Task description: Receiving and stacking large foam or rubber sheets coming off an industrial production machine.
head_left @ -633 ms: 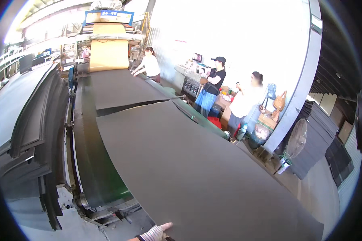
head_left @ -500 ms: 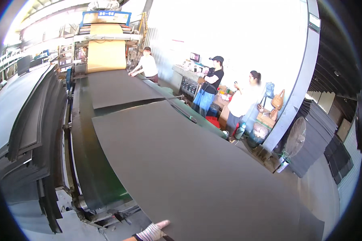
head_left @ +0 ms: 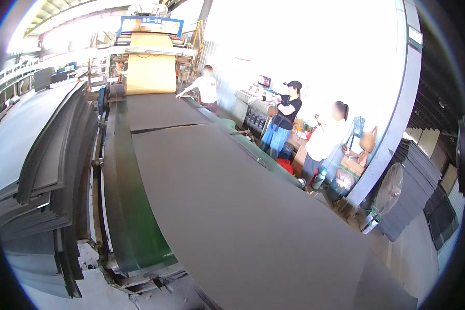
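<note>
Neither of my hands shows at this moment. A large, thin dark grey sheet (head_left: 253, 217) fills the middle and runs off the lower edge of the head view. Its far part lies over a green conveyor belt (head_left: 134, 217), and its left edge curves down past the belt's near end. Beyond it lies a second grey sheet (head_left: 163, 111), with a narrow dark gap along part of the line between them. Whatever holds the near sheet's closest end, if anything, is hidden.
A machine with a hanging yellow sheet (head_left: 151, 67) stands at the far end. Stacked grey sheets (head_left: 72, 139) rise at left. Beyond the belt are a person in white (head_left: 208, 90), a person in a blue apron (head_left: 278, 134) and another person (head_left: 323, 139). A fan (head_left: 388, 188) stands right.
My gloved left hand, previously on the near sheet's left edge, has left the view. The two sheets' facing edges are closer together. The scene has shifted slightly rightward in the picture.
</note>
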A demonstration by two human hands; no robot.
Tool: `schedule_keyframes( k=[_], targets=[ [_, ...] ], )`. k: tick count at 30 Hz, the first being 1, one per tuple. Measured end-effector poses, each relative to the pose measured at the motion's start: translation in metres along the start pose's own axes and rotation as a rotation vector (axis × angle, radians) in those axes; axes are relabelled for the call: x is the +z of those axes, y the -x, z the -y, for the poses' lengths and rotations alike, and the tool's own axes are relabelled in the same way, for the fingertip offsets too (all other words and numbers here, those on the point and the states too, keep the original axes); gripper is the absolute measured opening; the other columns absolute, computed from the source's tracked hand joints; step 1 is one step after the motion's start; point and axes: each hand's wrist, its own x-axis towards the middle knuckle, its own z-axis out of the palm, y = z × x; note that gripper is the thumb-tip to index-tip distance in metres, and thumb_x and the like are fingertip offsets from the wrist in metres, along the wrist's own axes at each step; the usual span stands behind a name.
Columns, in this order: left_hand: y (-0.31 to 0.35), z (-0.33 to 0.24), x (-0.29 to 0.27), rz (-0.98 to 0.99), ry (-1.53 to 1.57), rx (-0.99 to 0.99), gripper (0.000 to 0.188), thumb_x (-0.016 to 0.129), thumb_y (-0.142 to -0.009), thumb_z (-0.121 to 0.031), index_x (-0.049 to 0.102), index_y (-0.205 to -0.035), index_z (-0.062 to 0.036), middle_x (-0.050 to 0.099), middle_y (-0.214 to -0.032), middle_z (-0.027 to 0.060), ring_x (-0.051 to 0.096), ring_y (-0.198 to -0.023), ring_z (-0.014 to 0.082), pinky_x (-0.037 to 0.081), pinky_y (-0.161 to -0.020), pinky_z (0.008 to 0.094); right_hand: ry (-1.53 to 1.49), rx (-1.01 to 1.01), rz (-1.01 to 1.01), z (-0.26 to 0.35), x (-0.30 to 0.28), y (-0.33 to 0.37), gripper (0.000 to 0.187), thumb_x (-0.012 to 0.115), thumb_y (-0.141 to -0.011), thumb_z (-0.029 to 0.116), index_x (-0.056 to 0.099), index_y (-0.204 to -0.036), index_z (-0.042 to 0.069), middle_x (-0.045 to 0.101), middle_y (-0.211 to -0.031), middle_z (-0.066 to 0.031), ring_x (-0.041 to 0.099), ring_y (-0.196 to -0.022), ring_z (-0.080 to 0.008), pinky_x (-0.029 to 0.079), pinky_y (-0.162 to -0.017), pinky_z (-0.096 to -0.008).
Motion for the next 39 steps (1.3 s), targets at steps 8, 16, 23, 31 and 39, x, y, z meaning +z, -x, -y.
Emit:
schedule_keyframes(
  k=[8, 16, 23, 31, 39],
  targets=[
    [-0.053, -0.019, -0.105, -0.296, 0.294, 0.316, 0.029, 0.069, -0.09, -0.035, 0.06, -0.103, -0.0105, 0.061, -0.089, 0.0037, 0.059, -0.075, 0.0194, 0.052, -0.07, 0.0353, 0.226, -0.587, -0.162, 0.07, -0.011, 0.018, 0.053, 0.045, -0.102, 0.019, 0.032, -0.148, -0.005, 0.031, -0.156, -0.0185, 0.042, -0.136, -0.0335, 0.033, -0.113, -0.0427],
    [-0.01, -0.034, -0.048, -0.322, -0.152, 0.12, 0.048, 0.073, -0.087, -0.041, 0.06, -0.115, -0.0044, 0.071, -0.096, 0.0133, 0.067, -0.077, 0.0237, 0.056, -0.066, 0.0371, 0.598, -0.66, 0.158, -0.029, -0.001, -0.066, 0.065, 0.066, -0.087, 0.016, 0.039, -0.144, -0.004, 0.056, -0.128, -0.0283, 0.065, -0.102, -0.0399, 0.051, -0.092, -0.044],
    [-0.057, -0.056, -0.191, -0.778, 0.103, 0.215, 0.031, 0.072, -0.089, -0.042, 0.061, -0.098, -0.0144, 0.059, -0.065, -0.0012, 0.047, -0.043, 0.009, 0.045, -0.045, 0.0243, 1.371, -0.546, -0.077, -0.125, -0.116, -0.137, 0.077, 0.078, -0.075, 0.031, 0.045, -0.14, 0.005, 0.045, -0.143, -0.0192, 0.04, -0.133, -0.0374, 0.03, -0.111, -0.051],
    [-0.02, 0.007, -0.24, -0.599, 0.327, 0.37, 0.033, 0.064, -0.092, -0.037, 0.064, -0.108, -0.0071, 0.071, -0.101, 0.0072, 0.068, -0.081, 0.0184, 0.057, -0.065, 0.0306, 1.673, -0.548, 0.058, -0.129, -0.162, -0.183, 0.083, 0.081, -0.068, 0.039, 0.047, -0.138, 0.011, 0.045, -0.144, -0.0142, 0.042, -0.133, -0.0333, 0.035, -0.106, -0.0492],
    [-0.054, 0.037, -0.055, -0.242, -0.386, 0.003, 0.04, 0.065, -0.095, -0.03, 0.059, -0.122, -0.0011, 0.067, -0.108, 0.0117, 0.065, -0.091, 0.0171, 0.054, -0.082, 0.0296, 1.026, -0.947, -0.638, 0.078, -0.185, -0.112, 0.018, 0.074, -0.084, 0.014, 0.071, -0.097, 0.002, 0.066, -0.072, -0.0085, 0.06, -0.064, -0.0181, 0.049, -0.059, -0.0326]
  ],
)
